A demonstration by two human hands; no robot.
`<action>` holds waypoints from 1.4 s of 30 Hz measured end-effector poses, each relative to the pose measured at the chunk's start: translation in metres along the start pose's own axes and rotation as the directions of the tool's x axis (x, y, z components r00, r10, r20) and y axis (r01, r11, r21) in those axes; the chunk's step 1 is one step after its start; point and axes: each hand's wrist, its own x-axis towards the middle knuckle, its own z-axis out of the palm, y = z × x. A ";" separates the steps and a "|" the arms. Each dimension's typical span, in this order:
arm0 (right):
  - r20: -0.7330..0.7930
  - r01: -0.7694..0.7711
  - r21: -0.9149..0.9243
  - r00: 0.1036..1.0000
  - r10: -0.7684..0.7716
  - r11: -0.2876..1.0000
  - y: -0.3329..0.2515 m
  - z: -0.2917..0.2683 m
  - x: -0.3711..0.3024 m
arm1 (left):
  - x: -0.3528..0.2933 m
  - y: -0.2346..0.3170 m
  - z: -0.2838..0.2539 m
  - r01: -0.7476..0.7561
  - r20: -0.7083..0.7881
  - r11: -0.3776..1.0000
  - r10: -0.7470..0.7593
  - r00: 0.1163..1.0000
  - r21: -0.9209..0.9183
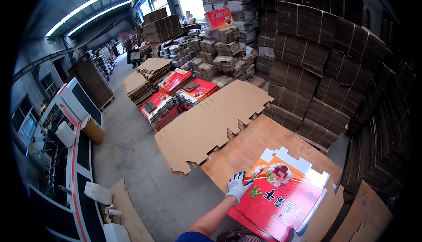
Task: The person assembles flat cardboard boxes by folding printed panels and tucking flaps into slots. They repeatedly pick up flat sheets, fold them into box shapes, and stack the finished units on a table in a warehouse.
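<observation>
Head view: by the spread fingers of the left hand [238,186], the red sheet [288,203] is touched at its left edge, lying rightward over the table [268,138], long axis seemingly near-to-far, near edge met by the right hand [299,232], whose fingers cannot be made out.

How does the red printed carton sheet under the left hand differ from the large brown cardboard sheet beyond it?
The red printed carton sheet carries food pictures; the brown cardboard sheet looks plain. The brown cardboard sheet looks longer than the red printed carton sheet. The left hand touches the red printed carton sheet, not the brown cardboard sheet. Both have notched edges.
</observation>
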 end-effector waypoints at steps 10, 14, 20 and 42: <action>-0.002 -0.006 -0.382 1.000 0.006 0.924 0.007 0.009 -0.016 | -0.006 0.024 0.020 0.307 0.410 0.941 -0.227 0.883 -0.141; -0.058 0.021 -0.120 0.998 -0.028 0.993 0.006 -0.007 -0.026 | -0.012 0.099 0.022 -0.273 0.110 0.956 0.261 0.959 0.107; 0.062 0.005 -0.382 0.998 0.020 0.924 -0.007 -0.004 0.000 | -0.061 0.226 0.046 -0.647 0.359 0.755 0.635 0.684 -0.102; -0.227 0.179 -0.077 0.955 -0.192 0.981 -0.055 -0.086 0.138 | -0.076 0.240 0.060 -0.658 0.291 0.744 0.660 0.693 -0.118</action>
